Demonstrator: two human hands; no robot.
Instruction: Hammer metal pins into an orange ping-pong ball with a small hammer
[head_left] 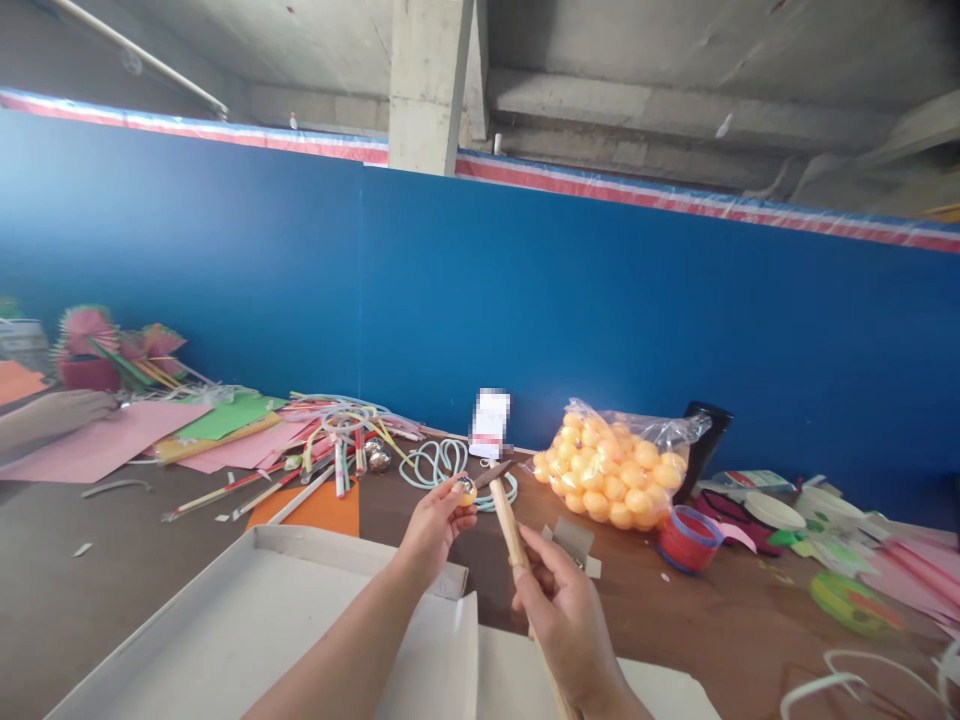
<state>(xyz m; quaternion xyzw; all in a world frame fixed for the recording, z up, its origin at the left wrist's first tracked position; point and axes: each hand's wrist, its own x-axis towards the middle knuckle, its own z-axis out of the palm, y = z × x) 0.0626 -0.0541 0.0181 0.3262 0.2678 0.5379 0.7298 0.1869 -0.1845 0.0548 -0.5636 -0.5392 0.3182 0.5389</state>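
Between the fingertips of my left hand (439,525) is a small shiny ball (466,490), silvery on top and orange-yellow below. My right hand (559,605) is wrapped round the pale wooden handle of a hammer (508,520), whose dark, narrow head points up and away. The hammer head is close to the ball, just to its right; whether they touch I cannot tell. Beneath my left forearm lies a shallow white cardboard tray (322,540). Past my right hand sits a small open box (574,545), its contents mostly hidden.
A clear bag of orange balls (611,470) stands against the blue partition (637,300). Nearby are a red-and-blue tape roll (690,540) and coiled pale cord (435,465). Silvery balls (379,458), straws and coloured paper (105,440) lie left, where another person's hand (79,408) rests.
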